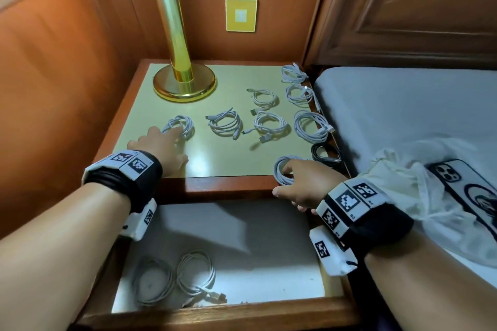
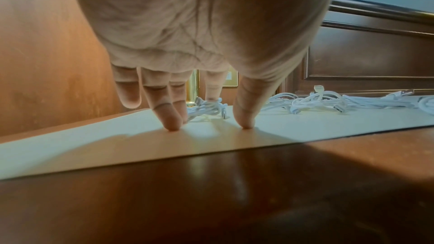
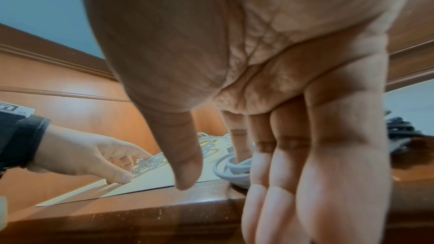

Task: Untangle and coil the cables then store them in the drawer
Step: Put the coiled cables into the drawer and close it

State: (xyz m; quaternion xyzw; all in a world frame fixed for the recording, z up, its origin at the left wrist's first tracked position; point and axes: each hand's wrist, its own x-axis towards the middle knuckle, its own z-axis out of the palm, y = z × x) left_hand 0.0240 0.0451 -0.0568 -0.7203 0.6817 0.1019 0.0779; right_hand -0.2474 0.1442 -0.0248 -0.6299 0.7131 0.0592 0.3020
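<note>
Two coiled white cables are seen lying side by side in the open drawer below the nightstand. On the nightstand's pale top, several more white coils are spread out, with a black coil near the right edge beside the bed. The left hand is stretched flat over the top, its fingers straight and relaxed; fingertips are pressed on the surface, and the leftmost white coil is touched by the index finger, with nothing gripped. The right hand is held at the front right corner, its index finger hooked through a grey-white coil that rests at the table edge; the other fingers hang straight down past the wooden rim. A gold lamp base stands at the back left, and a phone lies on white cloth on the bed.
</note>
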